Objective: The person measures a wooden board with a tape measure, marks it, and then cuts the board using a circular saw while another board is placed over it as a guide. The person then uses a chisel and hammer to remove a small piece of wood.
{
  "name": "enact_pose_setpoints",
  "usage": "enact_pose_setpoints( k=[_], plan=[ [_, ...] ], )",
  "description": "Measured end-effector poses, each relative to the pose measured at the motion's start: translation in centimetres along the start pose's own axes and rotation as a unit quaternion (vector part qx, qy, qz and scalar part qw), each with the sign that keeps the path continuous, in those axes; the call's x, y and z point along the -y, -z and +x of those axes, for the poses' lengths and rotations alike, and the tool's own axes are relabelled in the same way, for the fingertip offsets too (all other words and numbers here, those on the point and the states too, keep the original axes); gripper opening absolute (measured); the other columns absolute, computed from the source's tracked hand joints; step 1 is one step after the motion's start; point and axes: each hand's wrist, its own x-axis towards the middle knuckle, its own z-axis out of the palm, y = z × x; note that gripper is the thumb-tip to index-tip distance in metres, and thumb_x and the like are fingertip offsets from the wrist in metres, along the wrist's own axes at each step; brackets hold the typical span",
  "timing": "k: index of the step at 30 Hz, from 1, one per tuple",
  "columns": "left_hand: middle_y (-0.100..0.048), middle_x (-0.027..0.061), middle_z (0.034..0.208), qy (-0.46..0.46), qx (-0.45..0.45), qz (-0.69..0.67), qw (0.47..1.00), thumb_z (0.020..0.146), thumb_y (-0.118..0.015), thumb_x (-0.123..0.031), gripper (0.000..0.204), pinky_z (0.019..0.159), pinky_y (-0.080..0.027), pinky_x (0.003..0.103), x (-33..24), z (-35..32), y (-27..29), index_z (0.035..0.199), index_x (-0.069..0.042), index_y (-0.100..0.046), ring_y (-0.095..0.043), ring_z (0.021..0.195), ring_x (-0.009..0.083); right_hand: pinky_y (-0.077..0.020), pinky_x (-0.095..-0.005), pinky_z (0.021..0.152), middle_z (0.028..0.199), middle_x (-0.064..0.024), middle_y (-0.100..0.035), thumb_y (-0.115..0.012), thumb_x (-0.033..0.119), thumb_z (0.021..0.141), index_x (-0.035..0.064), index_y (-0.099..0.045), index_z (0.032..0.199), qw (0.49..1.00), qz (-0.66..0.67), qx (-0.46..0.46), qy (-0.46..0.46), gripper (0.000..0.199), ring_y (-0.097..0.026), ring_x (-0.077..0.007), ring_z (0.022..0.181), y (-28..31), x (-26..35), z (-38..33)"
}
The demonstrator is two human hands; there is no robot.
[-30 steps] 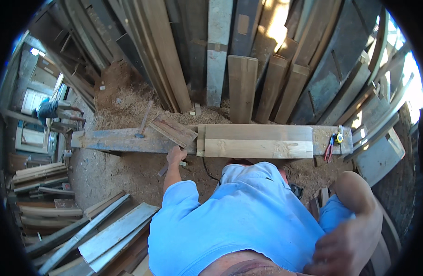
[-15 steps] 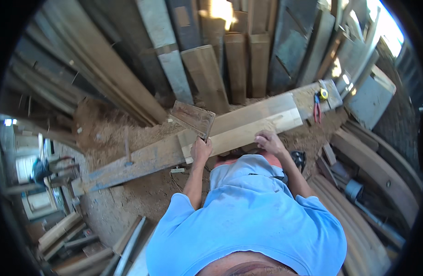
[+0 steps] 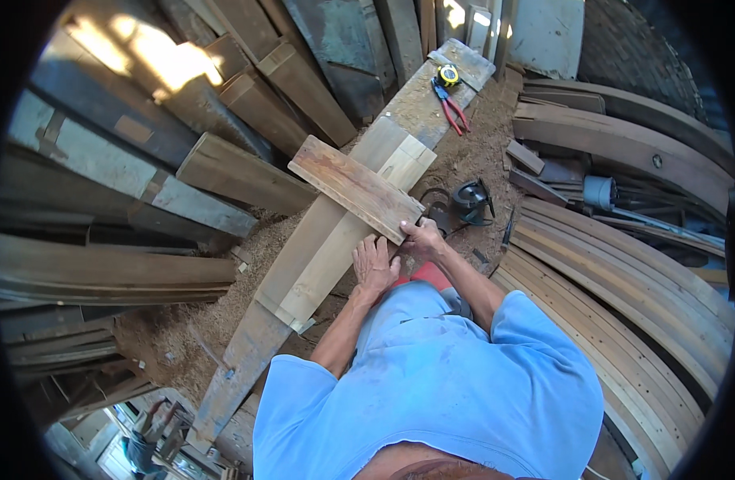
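Note:
A short reddish-brown board (image 3: pixel 353 186) lies crosswise over a long pale board (image 3: pixel 315 280). My right hand (image 3: pixel 423 238) is closed on the near end of the brown board, thumb on top. Close beside it, my left hand (image 3: pixel 374 266) rests on the edge of the pale board with its fingers stretched out, just short of the brown board. A greyish wooden plank (image 3: pixel 243 356), dusted with sawdust, runs underneath as a bench. On its far end lie red-and-blue pliers (image 3: pixel 449 108) and a yellow tape measure (image 3: pixel 446 76).
A dark power tool (image 3: pixel 471 200) sits on the sawdust-covered ground right of the bench. Long curved timbers (image 3: pixel 623 268) are stacked at the right. Many boards (image 3: pixel 243 172) lean along the far left side. A hammer (image 3: pixel 223 368) stands on the bench's near end.
The view has turned to the right. The brown board, formerly in my left hand, now lies across the pale board with my right hand on it. My left hand has moved onto the pale board.

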Motion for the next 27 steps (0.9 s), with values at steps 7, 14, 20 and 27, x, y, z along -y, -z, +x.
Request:
enact_pose_setpoints(
  k=[7, 14, 20, 27],
  plan=[
    [-0.007, 0.0352, 0.168, 0.010, 0.006, 0.050, 0.999, 0.071, -0.088, -0.046, 0.126, 0.122, -0.006, 0.070, 1.4, 3.5, -1.7, 0.166, -0.009, -0.014, -0.001, 0.156, 0.0545, -0.0622, -0.0391, 0.077, 0.113, -0.0120, -0.071, -0.076, 0.020, 0.095, 0.0013, -0.062, 0.127, 0.999, 0.007, -0.033, 0.039, 0.039, -0.073, -0.0247, 0.093, 2.1, 1.8, 4.2],
    [-0.020, 0.0299, 0.167, -0.135, -0.060, 0.063, 0.987, 0.067, -0.087, -0.027, 0.101, 0.123, -0.007, 0.070, 4.8, 7.8, -3.2, 0.157, -0.020, -0.042, -0.009, 0.155, 0.0560, -0.0614, -0.0404, 0.083, 0.114, -0.0098, -0.072, -0.075, 0.020, 0.096, 0.0024, -0.064, 0.124, 0.999, 0.024, -0.035, 0.024, 0.035, -0.072, -0.0226, 0.096, 2.0, 3.4, 6.9],
    [-0.024, 0.0277, 0.167, -0.163, -0.073, 0.056, 0.982, 0.072, -0.083, -0.028, 0.088, 0.120, -0.008, 0.074, 4.9, 7.9, -3.6, 0.153, -0.032, -0.049, -0.010, 0.154, 0.0586, -0.0627, -0.0395, 0.080, 0.112, -0.0094, -0.072, -0.074, 0.021, 0.097, 0.0015, -0.065, 0.122, 0.997, 0.047, -0.039, 0.041, 0.033, -0.073, -0.0214, 0.092, 2.7, 2.8, 7.7],
    [-0.024, 0.0250, 0.168, -0.151, -0.093, 0.074, 0.981, 0.075, -0.083, -0.033, 0.087, 0.122, -0.007, 0.072, 4.4, 8.0, -3.7, 0.154, -0.039, -0.047, -0.009, 0.155, 0.0558, -0.0638, -0.0434, 0.085, 0.111, -0.0101, -0.073, -0.074, 0.023, 0.098, 0.0012, -0.063, 0.125, 0.998, 0.030, -0.038, 0.033, 0.037, -0.073, -0.0220, 0.095, 2.8, 3.9, 7.6]
  ],
)
